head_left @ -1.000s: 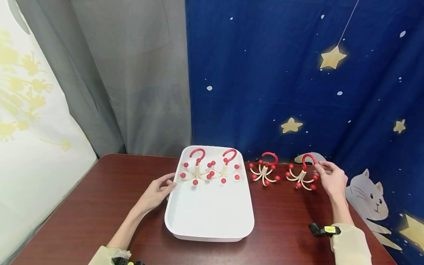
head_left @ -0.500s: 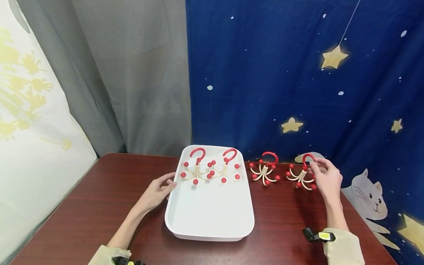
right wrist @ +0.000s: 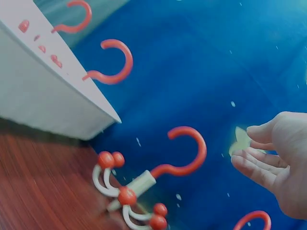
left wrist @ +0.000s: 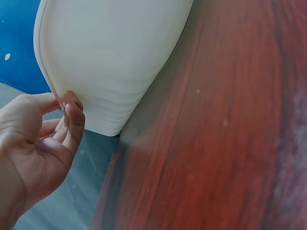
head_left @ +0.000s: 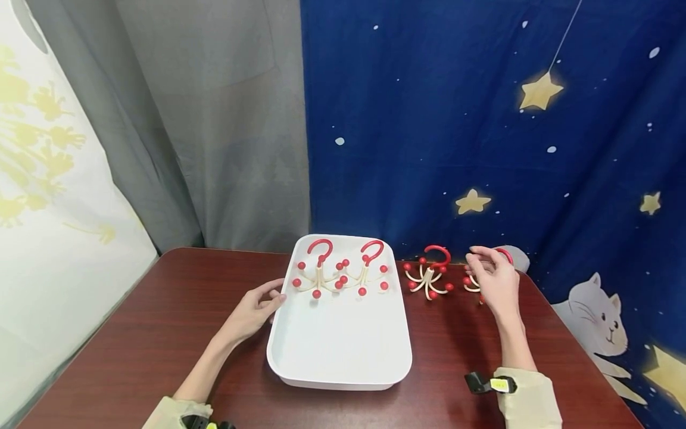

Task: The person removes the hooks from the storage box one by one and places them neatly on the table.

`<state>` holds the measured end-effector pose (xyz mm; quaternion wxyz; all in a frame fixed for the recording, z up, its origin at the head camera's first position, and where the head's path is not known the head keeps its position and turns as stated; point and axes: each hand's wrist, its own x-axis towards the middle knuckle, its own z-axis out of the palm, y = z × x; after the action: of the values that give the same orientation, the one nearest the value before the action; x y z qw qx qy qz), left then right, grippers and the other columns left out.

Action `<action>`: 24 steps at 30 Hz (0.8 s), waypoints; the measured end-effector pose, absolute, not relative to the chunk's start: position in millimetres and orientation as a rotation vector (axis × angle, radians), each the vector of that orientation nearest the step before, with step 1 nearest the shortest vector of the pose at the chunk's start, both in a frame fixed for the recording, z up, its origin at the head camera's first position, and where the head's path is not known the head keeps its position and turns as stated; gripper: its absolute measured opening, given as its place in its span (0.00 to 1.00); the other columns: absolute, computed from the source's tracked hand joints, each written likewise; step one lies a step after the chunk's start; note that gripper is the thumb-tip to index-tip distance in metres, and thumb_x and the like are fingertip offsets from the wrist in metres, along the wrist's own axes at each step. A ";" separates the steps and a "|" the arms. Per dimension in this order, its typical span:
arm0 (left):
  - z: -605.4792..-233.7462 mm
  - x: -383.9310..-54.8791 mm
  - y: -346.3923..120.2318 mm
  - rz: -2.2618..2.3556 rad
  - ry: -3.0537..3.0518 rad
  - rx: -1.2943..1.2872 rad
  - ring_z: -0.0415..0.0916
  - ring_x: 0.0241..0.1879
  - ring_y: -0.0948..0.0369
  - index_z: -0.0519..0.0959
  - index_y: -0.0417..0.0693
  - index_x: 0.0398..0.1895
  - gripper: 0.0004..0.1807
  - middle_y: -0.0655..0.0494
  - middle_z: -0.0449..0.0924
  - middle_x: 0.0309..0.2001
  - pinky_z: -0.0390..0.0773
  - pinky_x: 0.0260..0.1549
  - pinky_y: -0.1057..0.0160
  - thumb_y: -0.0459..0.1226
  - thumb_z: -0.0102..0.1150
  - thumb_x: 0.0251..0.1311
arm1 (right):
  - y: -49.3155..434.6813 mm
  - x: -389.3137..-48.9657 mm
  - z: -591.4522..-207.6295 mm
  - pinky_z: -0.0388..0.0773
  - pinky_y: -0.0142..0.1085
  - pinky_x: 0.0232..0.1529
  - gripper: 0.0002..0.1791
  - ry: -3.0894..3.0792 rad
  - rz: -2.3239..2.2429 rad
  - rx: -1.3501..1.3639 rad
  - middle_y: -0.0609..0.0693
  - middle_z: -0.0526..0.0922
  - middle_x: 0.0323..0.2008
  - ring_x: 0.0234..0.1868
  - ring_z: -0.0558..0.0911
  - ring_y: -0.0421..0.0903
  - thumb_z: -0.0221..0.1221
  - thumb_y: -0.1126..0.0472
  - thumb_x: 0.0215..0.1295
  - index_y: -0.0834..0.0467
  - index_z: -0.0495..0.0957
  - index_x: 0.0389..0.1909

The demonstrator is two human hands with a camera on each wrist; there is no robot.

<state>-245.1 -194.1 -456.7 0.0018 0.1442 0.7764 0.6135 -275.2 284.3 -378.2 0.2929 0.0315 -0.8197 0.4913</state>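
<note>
My left hand (head_left: 252, 313) pinches the left rim of a white tray (head_left: 343, 351); in the left wrist view the thumb and fingers (left wrist: 74, 124) lie on either side of the rim. Inside the tray, near its far end, stand two multi-arm hanger hooks (head_left: 319, 275) with red curved tops and cream arms tipped with red balls. Right of the tray stands a third hanger hook (head_left: 427, 275). A fourth hanger hook (head_left: 506, 255) is partly hidden behind my right hand (head_left: 498, 289). The right hand holds nothing, its fingers apart and loosely bent in the right wrist view.
The tray and hooks are on a dark reddish-brown wooden table (head_left: 161, 322). A blue curtain (head_left: 386, 119) with stars and a cat print hangs behind it, beside a grey curtain (head_left: 230, 149). A patterned white cloth (head_left: 59, 196) is at the left.
My right hand has let go of the fourth hanger hook's red top and moved left, in front of it, toward the third. The left hand and tray have not moved.
</note>
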 end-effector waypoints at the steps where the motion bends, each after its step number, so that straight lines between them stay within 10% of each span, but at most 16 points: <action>1: -456.5 -245.1 -193.9 1.926 2.435 0.453 0.74 0.24 0.64 0.63 0.26 0.70 0.28 0.35 0.73 0.40 0.76 0.26 0.63 0.32 0.57 0.72 | 276.9 -271.4 -373.4 0.78 0.22 0.30 0.17 -2.192 1.316 0.103 0.53 0.86 0.36 0.28 0.83 0.28 0.62 0.62 0.71 0.67 0.80 0.55; 9: -457.3 -246.4 -193.3 1.914 2.463 0.456 0.73 0.23 0.63 0.64 0.27 0.69 0.28 0.35 0.73 0.40 0.76 0.26 0.64 0.32 0.57 0.72 | 233.9 -259.3 -351.0 0.79 0.24 0.36 0.15 -2.158 1.418 0.269 0.70 0.81 0.41 0.28 0.81 0.26 0.60 0.70 0.70 0.74 0.77 0.54; 24: -456.8 -245.8 -194.1 1.911 2.458 0.444 0.74 0.24 0.63 0.64 0.27 0.69 0.28 0.38 0.73 0.39 0.76 0.26 0.65 0.32 0.58 0.72 | 201.9 -284.5 -378.4 0.80 0.26 0.38 0.15 -2.162 1.486 0.363 0.61 0.83 0.40 0.34 0.86 0.44 0.64 0.63 0.70 0.67 0.81 0.53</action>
<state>-245.8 -194.1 -456.8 -0.0016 0.1411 0.7817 0.6075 -284.5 201.9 -378.4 0.2441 0.1328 -0.7916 0.5442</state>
